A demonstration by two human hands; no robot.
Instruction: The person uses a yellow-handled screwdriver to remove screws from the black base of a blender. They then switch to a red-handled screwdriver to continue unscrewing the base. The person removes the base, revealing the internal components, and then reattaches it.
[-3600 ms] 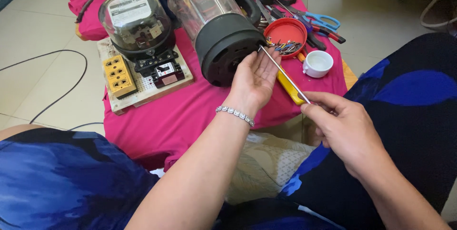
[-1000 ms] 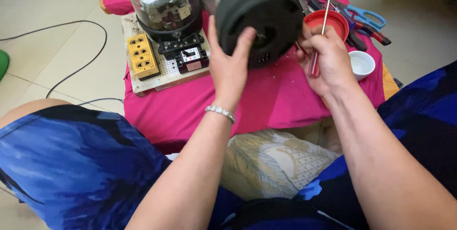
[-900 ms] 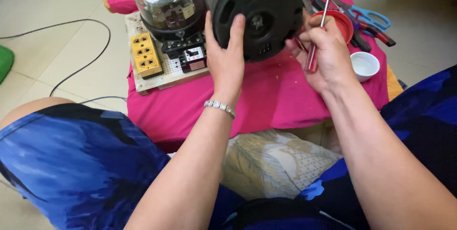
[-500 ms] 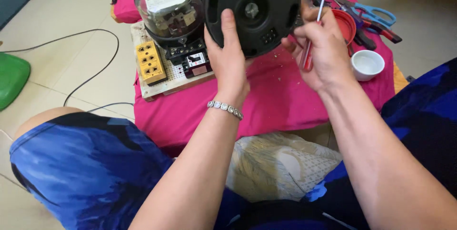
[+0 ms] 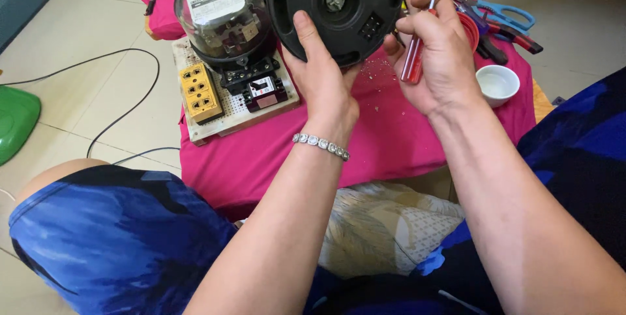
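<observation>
The round black base (image 5: 336,8) is held up by the left hand (image 5: 323,77), while a red screwdriver (image 5: 417,44) is gripped in the right hand (image 5: 437,54), above the pink worktop (image 5: 391,132)

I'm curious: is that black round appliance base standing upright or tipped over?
Tipped. The black round base shows its underside to the camera, held by the left hand; the right hand grips a red-handled screwdriver.

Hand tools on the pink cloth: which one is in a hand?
The red-handled screwdriver, gripped in the right hand; the blue-handled scissors lie untouched on the cloth.
</observation>
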